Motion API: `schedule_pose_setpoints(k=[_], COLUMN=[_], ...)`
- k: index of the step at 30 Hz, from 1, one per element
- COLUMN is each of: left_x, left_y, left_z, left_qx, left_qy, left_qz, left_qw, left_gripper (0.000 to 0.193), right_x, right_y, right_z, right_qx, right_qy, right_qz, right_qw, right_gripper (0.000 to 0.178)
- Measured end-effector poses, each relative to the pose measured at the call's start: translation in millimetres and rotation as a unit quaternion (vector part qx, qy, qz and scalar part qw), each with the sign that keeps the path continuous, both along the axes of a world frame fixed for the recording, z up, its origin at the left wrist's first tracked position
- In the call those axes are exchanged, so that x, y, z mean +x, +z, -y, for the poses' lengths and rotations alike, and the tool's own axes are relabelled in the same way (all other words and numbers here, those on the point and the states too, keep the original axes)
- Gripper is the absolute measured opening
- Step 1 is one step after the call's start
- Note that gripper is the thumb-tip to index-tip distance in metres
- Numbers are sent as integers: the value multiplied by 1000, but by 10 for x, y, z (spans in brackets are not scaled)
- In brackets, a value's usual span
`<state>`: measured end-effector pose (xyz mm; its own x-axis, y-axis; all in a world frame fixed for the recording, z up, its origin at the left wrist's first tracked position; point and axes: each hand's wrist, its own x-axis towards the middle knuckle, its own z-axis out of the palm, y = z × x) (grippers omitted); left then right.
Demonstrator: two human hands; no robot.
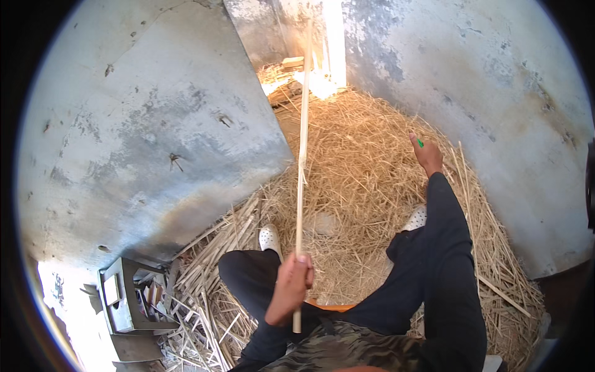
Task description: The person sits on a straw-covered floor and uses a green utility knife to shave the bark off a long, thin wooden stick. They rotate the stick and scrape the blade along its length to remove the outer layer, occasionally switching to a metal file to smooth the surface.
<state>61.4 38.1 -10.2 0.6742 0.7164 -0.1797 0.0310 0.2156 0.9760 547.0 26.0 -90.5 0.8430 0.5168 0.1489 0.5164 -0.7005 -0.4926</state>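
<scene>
My left hand (291,285) is wrapped round the lower end of a long, pale stick (303,142), with a short stub showing below the fist. The stick stands nearly straight up the picture, past the straw heap to the bright gap at the back. Partway along it, a thin sliver peels from its side. Away to the right, my right hand (429,155) is closed with the thumb up. A bit of a small green thing (420,142) shows in it; its kind is hidden by the fingers.
Loose straw shavings (359,149) are heaped between my white shoes (269,239). Piles of pale stalks (211,248) lie at the left and right. Weathered grey walls (155,124) rise on both sides. A wooden shelf box (127,297) holding small items stands at the lower left.
</scene>
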Motion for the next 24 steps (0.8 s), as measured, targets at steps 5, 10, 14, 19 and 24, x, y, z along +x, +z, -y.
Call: schedule_pose_setpoints(k=[5,10,14,19,24], left_x=[352,563,570,497,537], left_y=[-131,-78,-52,-164,-193], left_z=[13,40,128,208,139], left_qx=[-51,-38,-8,8,35], left_qy=[-46,-58,-76,-87,-91], left_qz=[75,87,55,43,19], left_qw=[995,994,996,995,995], left_gripper=[29,30,31,31,32], right_x=[-886,-1626,-1626,-1395,-1110], right_y=[318,618,624,520,263], right_z=[-341,-366,-375,-448,-531], right_qx=[135,228,222,215,213], right_qy=[242,413,357,345,379], right_qz=[57,202,204,340,375], right_qw=[959,858,884,848,819], right_gripper=[61,70,74,75,75])
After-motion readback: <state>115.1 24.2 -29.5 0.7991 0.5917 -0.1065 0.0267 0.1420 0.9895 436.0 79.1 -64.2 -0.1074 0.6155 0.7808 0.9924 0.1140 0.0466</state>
